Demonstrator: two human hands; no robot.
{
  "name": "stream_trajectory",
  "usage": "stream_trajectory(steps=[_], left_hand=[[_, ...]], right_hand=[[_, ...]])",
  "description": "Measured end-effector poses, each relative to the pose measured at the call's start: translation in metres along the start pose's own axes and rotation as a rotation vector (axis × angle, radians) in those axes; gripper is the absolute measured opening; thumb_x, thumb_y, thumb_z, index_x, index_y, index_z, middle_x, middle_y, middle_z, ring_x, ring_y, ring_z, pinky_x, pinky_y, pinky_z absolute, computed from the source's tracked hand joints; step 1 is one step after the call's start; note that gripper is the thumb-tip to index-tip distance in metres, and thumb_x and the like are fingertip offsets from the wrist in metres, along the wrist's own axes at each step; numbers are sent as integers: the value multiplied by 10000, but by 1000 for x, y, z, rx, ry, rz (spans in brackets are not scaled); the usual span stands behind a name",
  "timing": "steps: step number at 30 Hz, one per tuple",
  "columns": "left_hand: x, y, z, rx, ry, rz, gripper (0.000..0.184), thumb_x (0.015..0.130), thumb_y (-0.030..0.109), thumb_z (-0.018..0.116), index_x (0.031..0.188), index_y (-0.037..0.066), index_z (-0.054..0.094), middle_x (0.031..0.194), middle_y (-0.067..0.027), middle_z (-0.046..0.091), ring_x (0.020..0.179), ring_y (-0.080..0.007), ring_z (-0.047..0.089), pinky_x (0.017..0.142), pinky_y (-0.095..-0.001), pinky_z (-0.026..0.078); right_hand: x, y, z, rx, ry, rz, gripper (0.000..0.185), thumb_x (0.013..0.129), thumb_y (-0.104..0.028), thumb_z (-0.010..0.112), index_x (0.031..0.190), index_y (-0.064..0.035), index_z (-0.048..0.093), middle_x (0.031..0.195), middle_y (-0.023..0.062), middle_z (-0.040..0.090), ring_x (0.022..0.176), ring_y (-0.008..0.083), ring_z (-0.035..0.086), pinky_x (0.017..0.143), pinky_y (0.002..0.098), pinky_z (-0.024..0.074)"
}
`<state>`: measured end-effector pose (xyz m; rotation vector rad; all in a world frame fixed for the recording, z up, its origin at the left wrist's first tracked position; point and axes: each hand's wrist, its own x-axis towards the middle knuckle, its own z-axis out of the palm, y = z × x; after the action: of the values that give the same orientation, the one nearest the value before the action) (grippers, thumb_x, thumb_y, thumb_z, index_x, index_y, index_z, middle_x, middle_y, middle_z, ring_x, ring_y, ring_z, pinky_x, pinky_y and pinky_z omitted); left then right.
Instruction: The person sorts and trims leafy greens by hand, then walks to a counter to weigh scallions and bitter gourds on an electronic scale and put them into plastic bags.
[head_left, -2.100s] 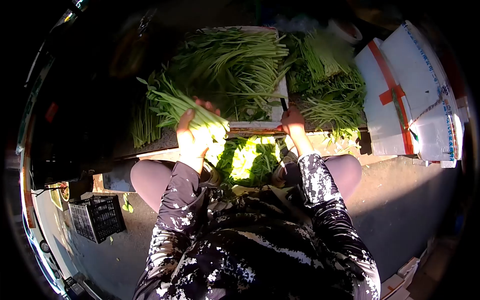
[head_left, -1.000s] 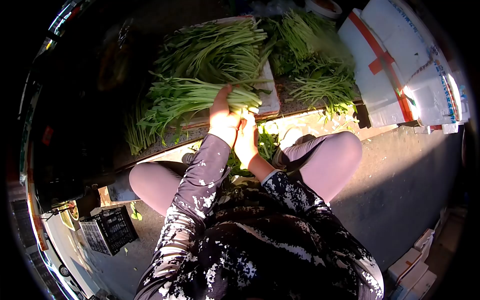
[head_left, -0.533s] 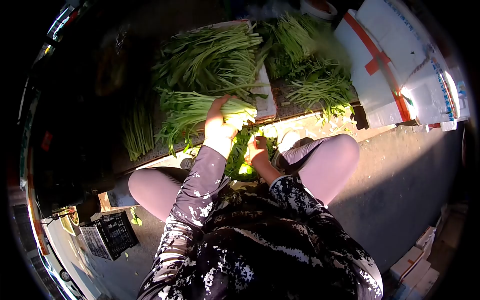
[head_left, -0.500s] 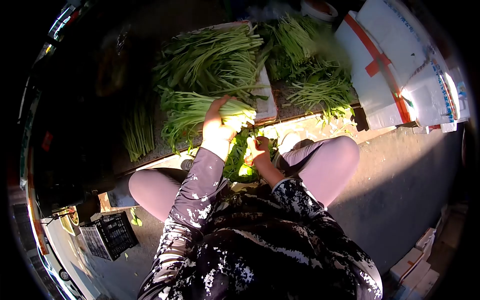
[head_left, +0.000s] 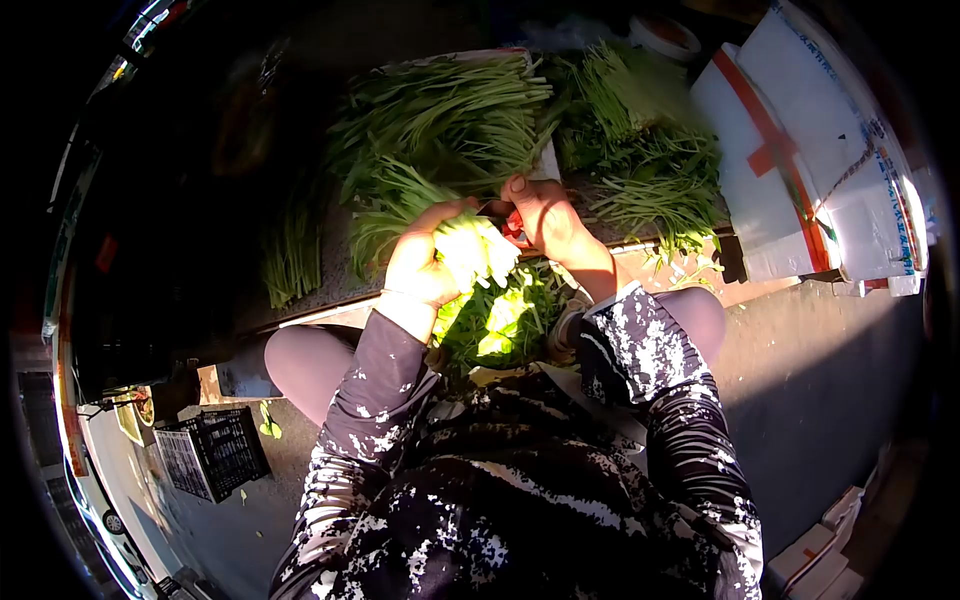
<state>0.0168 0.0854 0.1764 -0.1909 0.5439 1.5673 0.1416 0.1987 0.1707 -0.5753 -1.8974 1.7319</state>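
Note:
My left hand is closed around a bunch of long-stemmed green vegetables, its pale cut ends lit by the sun and pointing right. Close beside those ends, my right hand grips a red-handled tool. A dark part of the tool reaches toward the bunch, but its exact kind is unclear. Below both hands, between my legs, lie loose leaves and trimmings, partly in bright light. Beyond the hands, a large heap of the same stems rests on a white tray.
More greens are piled at the right of the low table. White foam boxes with red tape stand further right. A thin bundle of stems lies left. A black crate sits on the floor at lower left.
My right hand has risen from near my lap to the cut ends of the bunch, carrying the red-handled tool. My left hand has turned the bunch's ends more toward me. The view has shifted slightly.

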Motion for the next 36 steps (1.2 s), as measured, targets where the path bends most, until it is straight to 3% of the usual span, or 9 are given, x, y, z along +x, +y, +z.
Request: stream_trajectory(steps=[3,5,10,16,21,25,30,33,36], left_hand=[[-2,-1,-1,65,10,-10,146,802,102,527,912,7,543,845,-104,591,773,-244,579,704,-340,481],[0,1,-3,44,28,-29,129,799,95,528,892,10,554,833,-100,604,774,-235,582,700,-353,482],[-6,-1,-2,58,35,-8,101,767,43,547,860,7,559,831,-99,609,775,-231,590,727,-355,487],[-3,6,-4,0,-34,46,110,767,52,532,863,7,560,828,-96,597,771,-226,582,738,-361,477],[2,9,-8,-34,-34,48,151,786,99,529,910,16,546,843,-85,592,820,-205,572,811,-373,446],[1,2,-4,-47,-68,23,143,790,95,531,909,17,548,860,-94,597,835,-212,575,822,-374,445],[1,5,-12,-40,-51,46,143,788,77,535,915,13,544,887,-114,590,869,-238,566,802,-391,451],[-2,11,-15,-98,-44,66,146,784,70,536,924,25,542,909,-99,589,913,-252,552,846,-400,428],[1,13,-18,-163,-77,95,133,782,47,532,912,17,535,903,-80,589,917,-254,553,848,-405,429]], right_hand=[[1,-12,3,-106,-129,-29,498,899,-443,357,698,-22,530,547,41,500,493,153,451,478,283,362],[4,-10,3,-330,-133,-420,505,902,-422,363,661,-8,524,533,87,485,470,220,434,469,310,366],[-10,3,1,-412,-144,-269,513,879,-455,377,695,-20,581,591,173,532,572,339,527,529,350,422],[-56,81,-24,-787,-246,-308,252,782,-208,559,586,-52,531,564,125,533,549,332,519,499,368,408],[-47,46,-20,-492,24,-82,560,912,-399,263,559,5,422,495,103,413,461,230,424,477,322,342],[-35,12,2,-276,146,-162,574,925,-411,260,567,6,426,506,54,420,479,153,405,480,285,340],[-31,23,10,-627,120,-358,488,913,-312,352,547,-1,443,504,152,443,467,343,429,480,379,366],[-48,41,-13,-816,40,-286,457,892,-347,387,595,-21,507,510,143,461,517,341,493,484,380,383],[-49,35,-12,-551,131,-70,507,899,-376,347,590,-14,519,503,128,483,510,311,517,504,350,400]])
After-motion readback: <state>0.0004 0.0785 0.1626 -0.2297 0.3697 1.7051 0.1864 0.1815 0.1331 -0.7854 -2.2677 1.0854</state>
